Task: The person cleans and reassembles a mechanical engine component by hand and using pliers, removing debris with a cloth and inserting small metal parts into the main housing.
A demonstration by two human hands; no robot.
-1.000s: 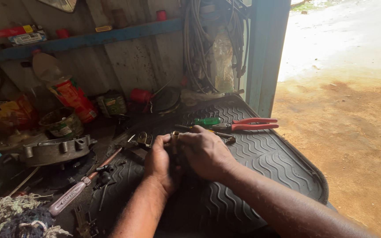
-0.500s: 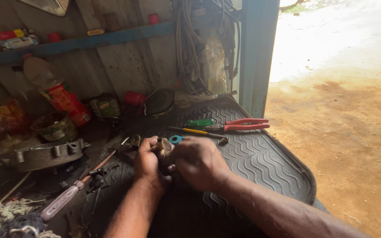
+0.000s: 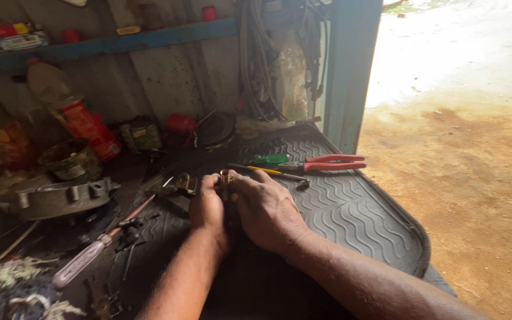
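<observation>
You are working over a black ribbed rubber mat (image 3: pixel 351 219) that covers the bench, with a grey metal ring casting (image 3: pixel 60 198) off to your left and red-handled pliers (image 3: pixel 327 163) lying well beyond your hands. A clear-handled screwdriver (image 3: pixel 90 255) lies nearer, on your left. Your right hand (image 3: pixel 268 210) and left hand (image 3: pixel 207 208) are pressed close together, fingers curled and pinching a small brass fitting (image 3: pixel 227 176) between them, held just above the mat. It looks like you are in the middle of gripping or turning that fitting. The next move calls for a firm pinch with one hand and a steady twist with the other.
</observation>
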